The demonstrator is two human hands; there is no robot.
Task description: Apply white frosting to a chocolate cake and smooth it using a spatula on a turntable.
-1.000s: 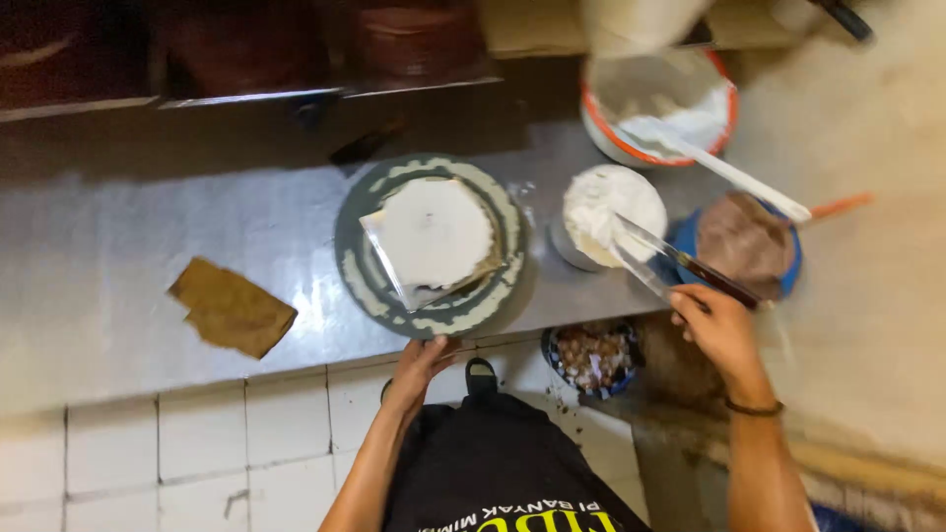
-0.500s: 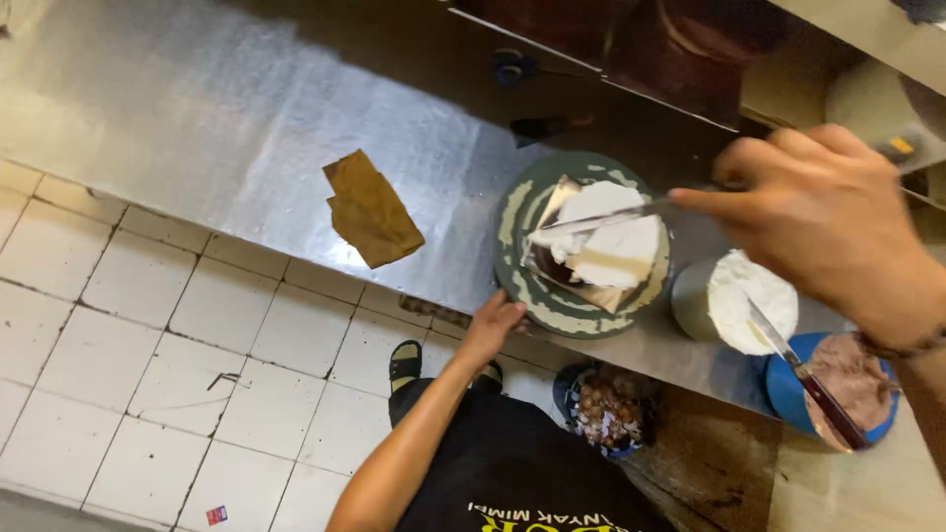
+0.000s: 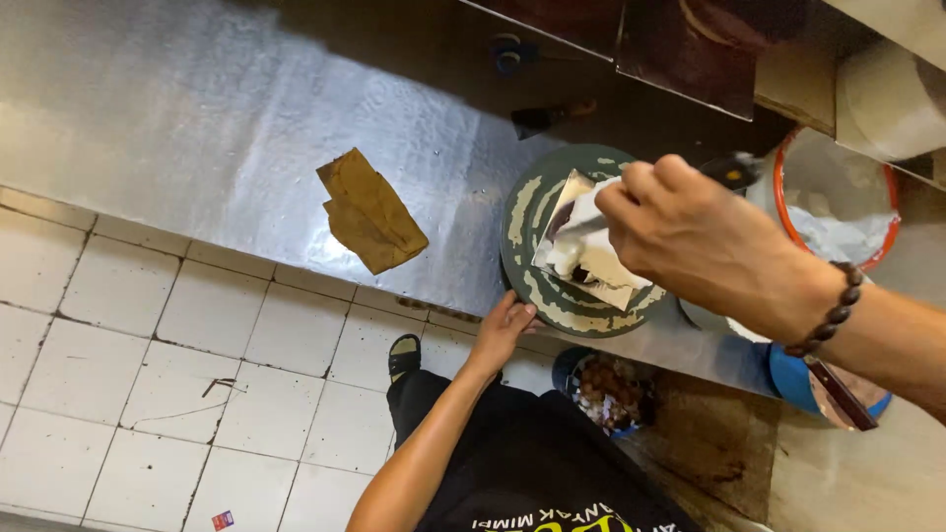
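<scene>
A dark round turntable (image 3: pixel 522 246) smeared with cream sits on the steel counter (image 3: pixel 227 128). On it stands a square cake (image 3: pixel 591 266) coated in white cream. My right hand (image 3: pixel 690 241) hovers over the cake, shut on a palette knife (image 3: pixel 734 172) whose blade lies against the cake's creamed side. My left hand (image 3: pixel 505 327) rests on the turntable's near rim, fingers touching its edge.
A crumpled brown cloth (image 3: pixel 370 212) lies on the counter left of the turntable. An orange-rimmed bowl (image 3: pixel 838 217) with white cream stands at the right. A blue bowl (image 3: pixel 838 389) with a knife across it and a small bowl of dark bits (image 3: pixel 609 389) sit lower right.
My right hand has swung from the bowls at the right to above the cake, bringing the palette knife onto its side. My left hand stays at the turntable's rim.
</scene>
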